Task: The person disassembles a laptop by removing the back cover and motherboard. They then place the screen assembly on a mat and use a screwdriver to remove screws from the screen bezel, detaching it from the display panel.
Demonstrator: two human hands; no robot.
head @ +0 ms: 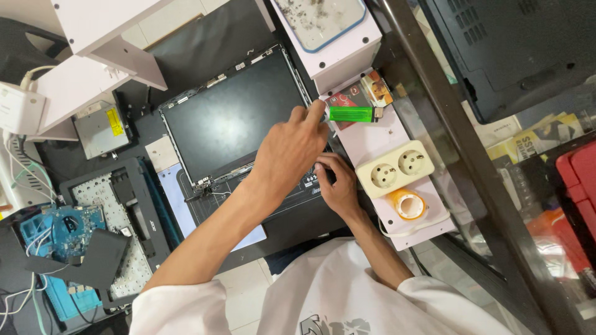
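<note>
2 hands (288, 152), 1 laptop screen panel (233, 118), 1 green lighter (351, 114), 1 double socket (395, 169), 1 tape roll (406, 203)

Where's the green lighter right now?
In the head view the green lighter lies on the white shelf right of the laptop screen, just beyond the left hand fingertips, above the double socket.

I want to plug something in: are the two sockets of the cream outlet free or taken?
Free. Both round sockets of the cream double outlet show bare faces with open pin holes; no plug sits in either one.
</note>
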